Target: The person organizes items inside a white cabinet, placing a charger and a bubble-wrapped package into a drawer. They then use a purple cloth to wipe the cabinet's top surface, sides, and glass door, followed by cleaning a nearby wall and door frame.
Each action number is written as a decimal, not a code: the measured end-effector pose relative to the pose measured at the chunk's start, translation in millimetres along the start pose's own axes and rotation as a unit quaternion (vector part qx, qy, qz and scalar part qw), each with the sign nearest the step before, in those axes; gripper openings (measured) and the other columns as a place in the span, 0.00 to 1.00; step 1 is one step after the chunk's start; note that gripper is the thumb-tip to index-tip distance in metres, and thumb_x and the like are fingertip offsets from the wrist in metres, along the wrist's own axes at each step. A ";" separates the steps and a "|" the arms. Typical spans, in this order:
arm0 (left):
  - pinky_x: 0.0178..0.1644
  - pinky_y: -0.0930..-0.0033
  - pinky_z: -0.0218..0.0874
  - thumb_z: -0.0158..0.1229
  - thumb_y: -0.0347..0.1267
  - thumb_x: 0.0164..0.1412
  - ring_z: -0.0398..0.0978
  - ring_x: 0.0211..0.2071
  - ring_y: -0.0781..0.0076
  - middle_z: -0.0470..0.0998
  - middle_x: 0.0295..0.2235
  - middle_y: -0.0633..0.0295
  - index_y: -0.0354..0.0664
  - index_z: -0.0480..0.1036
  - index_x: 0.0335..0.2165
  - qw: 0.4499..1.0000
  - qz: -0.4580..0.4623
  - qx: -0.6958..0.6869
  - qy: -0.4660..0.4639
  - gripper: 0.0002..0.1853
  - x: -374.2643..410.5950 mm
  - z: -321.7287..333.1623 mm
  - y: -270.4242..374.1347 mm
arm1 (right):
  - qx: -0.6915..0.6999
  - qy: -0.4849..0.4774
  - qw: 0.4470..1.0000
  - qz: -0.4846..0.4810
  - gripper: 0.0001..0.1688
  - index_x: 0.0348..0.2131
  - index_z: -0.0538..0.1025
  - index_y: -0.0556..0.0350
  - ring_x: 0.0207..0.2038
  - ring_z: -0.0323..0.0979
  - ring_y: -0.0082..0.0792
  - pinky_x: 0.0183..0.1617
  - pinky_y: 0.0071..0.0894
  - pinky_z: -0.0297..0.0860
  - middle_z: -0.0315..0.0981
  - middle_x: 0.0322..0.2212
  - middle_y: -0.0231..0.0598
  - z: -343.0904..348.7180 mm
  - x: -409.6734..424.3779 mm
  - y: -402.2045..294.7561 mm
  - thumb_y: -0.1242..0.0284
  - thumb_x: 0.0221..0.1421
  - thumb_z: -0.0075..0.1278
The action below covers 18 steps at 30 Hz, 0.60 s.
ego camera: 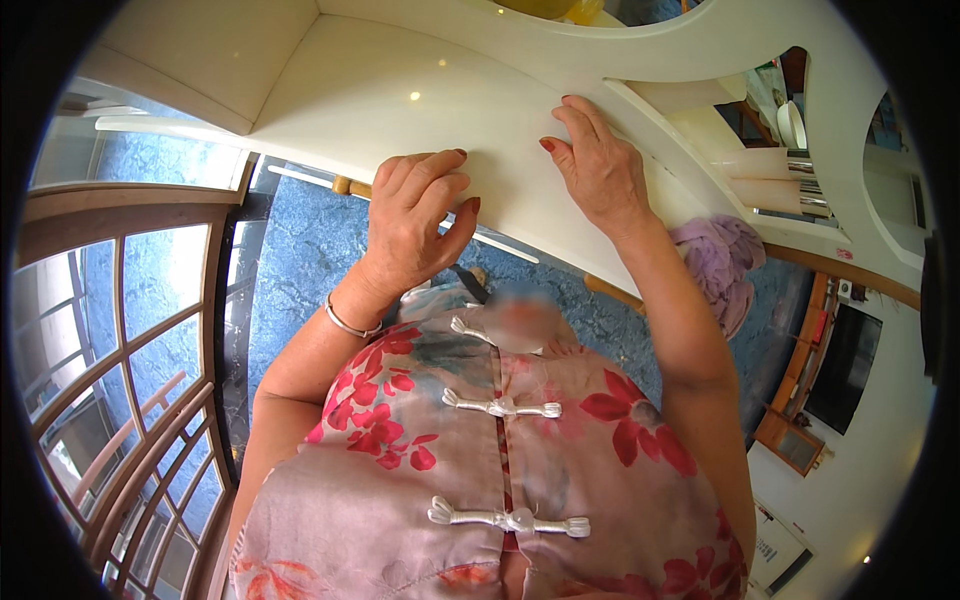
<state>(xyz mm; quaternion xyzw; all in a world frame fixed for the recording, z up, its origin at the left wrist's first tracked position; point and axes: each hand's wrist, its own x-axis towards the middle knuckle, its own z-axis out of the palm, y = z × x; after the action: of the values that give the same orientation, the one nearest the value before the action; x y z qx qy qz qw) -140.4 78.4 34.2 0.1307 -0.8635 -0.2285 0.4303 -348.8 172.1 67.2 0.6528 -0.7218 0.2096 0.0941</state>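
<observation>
A cream-coloured counter or shelf top [495, 112] spans the upper part of the head view. My left hand [420, 217], with a silver bangle at the wrist, is over its near edge, fingers bent and apart from the thumb, holding nothing. Farther right, my right hand [604, 169] rests on or just over the pale surface with empty, slightly curled fingers. A crumpled purple cloth [720, 262] hangs or lies beside my right forearm. Between my arms shows a floral top with white knotted fastenings.
A curved cream frame with openings [720, 150] rises along the right, a white bowl [790, 125] showing through one. Wood-framed glass panes [124, 330] stand at the left, near a blue marbled floor [300, 247]. A dark flat screen [841, 367] is at far right.
</observation>
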 end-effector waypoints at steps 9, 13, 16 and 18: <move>0.39 0.63 0.60 0.62 0.21 0.35 0.71 0.35 0.59 0.74 0.38 0.55 0.38 0.70 0.29 1.000 -0.005 -0.003 0.000 0.16 -0.2 0.0 0.5 | 0.009 0.002 1.000 0.006 0.18 0.37 0.69 0.57 0.27 0.73 0.41 0.27 0.33 0.70 0.68 0.39 0.38 1.8 -5.4 0.7 0.71 0.46 0.57; 0.37 0.62 0.60 0.62 0.20 0.34 0.71 0.34 0.57 0.74 0.37 0.54 0.38 0.70 0.29 1.000 0.005 -0.001 0.016 0.17 -0.3 -4.1 -3.0 | -0.007 0.017 1.000 0.004 0.17 0.37 0.69 0.53 0.27 0.73 0.40 0.27 0.34 0.69 0.68 0.39 0.38 3.7 4.7 -6.7 0.73 0.45 0.57; 0.37 0.62 0.60 0.63 0.21 0.33 0.71 0.34 0.58 0.74 0.36 0.54 0.38 0.69 0.28 0.999 0.006 -0.034 0.024 0.17 -3.6 1.7 2.9 | 0.013 0.023 0.999 0.034 0.14 0.33 0.70 0.53 0.25 0.72 0.39 0.27 0.33 0.68 0.69 0.35 0.39 5.0 -6.1 -3.3 0.76 0.45 0.57; 0.38 0.63 0.60 0.62 0.22 0.36 0.71 0.35 0.60 0.73 0.36 0.55 0.39 0.68 0.29 0.999 0.010 -0.039 0.026 0.16 -1.8 0.7 4.9 | 0.127 -0.017 0.988 0.083 0.12 0.32 0.69 0.54 0.23 0.71 0.35 0.27 0.31 0.67 0.70 0.32 0.38 0.4 -17.8 -1.1 0.79 0.45 0.56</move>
<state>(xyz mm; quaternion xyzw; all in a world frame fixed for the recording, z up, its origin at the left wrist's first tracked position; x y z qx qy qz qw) -140.1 83.6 35.1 0.1110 -0.8438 -0.2540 0.4595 -345.3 187.9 59.8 0.6007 -0.7426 0.2956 -0.0200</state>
